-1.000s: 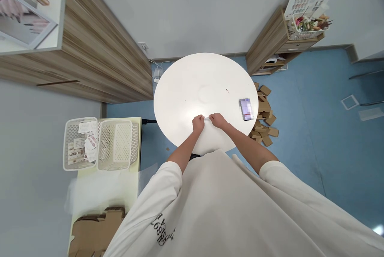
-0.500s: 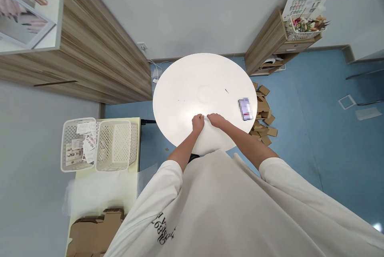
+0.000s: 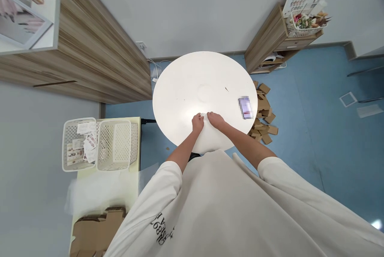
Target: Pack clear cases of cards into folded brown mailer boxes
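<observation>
Close together over the near part of a round white table (image 3: 186, 73), both of my hands are closed on one small whitish, partly see-through piece (image 3: 203, 115). My left hand (image 3: 197, 122) pinches its left end, and my right hand (image 3: 215, 120) grips the right end with curled fingers. The piece is too small and too covered by the fingers to name its kind. To the right on the tabletop lies a blurred purple phone-like object (image 3: 246, 107). A small dark mark or scrap (image 3: 227, 89) shows further back.
At left, white perforated baskets (image 3: 114, 167), one holding papers, stand on a pale yellow table (image 3: 136, 185) with flattened cardboard (image 3: 96, 231). Small brown boxes (image 3: 264, 107) are heaped on the floor at right. Wooden cabinets (image 3: 105, 49) flank the round table.
The whitish piece shows a little more between my fingers, and my hands have shifted very slightly away from me. Both keep their hold. The view has moved a little.
</observation>
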The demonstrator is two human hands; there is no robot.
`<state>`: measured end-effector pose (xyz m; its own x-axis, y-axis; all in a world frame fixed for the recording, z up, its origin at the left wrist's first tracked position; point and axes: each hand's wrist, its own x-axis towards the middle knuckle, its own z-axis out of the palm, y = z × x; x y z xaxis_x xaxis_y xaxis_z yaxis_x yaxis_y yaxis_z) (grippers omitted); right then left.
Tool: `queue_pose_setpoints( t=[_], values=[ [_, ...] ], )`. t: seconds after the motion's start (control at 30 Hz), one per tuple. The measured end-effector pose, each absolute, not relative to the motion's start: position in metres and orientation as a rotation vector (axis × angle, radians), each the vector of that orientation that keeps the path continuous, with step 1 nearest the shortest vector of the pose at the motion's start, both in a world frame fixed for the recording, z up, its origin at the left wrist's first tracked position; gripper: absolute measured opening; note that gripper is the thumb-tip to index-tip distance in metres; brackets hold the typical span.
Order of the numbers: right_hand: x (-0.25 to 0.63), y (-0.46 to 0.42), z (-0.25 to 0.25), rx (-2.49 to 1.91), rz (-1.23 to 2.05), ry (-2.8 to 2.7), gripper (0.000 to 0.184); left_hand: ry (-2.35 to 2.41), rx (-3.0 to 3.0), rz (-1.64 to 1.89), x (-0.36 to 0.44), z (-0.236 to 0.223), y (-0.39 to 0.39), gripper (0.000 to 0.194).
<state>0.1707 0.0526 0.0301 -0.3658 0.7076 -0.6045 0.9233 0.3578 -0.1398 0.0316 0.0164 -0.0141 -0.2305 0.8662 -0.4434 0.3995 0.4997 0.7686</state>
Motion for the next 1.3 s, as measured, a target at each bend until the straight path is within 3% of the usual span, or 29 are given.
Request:
queue_pose_setpoints(
  t=[0.13,0.3,0.4,0.53,0.77,1.03,1.3],
  values=[
    [0.176,0.059,0.03,1.502,-0.739,2.158,0.027,1.805,1.007,0.561,0.032,-0.024,-0.001,0.042],
    [0.181,0.064,0.02,1.747,-1.046,2.156,0.025,1.814,0.994,0.524,0.031,-0.032,-0.02,0.055],
    [0.182,0.063,0.009,1.911,-1.218,2.166,0.033,1.801,0.999,0.503,0.028,-0.034,-0.024,0.06],
    [0.186,0.05,-0.006,2.136,-1.339,2.051,0.041,1.788,0.992,0.481,0.024,-0.035,-0.028,0.058],
    [0.194,0.005,-0.022,2.22,-1.484,1.894,0.026,1.738,1.006,0.486,0.025,-0.03,-0.036,0.051],
    [0.186,0.007,-0.025,2.286,-1.669,1.838,0.04,1.692,1.049,0.521,0.027,-0.028,-0.016,0.056],
    [0.191,0.006,-0.019,2.265,-1.652,1.858,0.04,1.716,1.1,0.497,0.021,-0.022,-0.019,0.053]
  ],
)
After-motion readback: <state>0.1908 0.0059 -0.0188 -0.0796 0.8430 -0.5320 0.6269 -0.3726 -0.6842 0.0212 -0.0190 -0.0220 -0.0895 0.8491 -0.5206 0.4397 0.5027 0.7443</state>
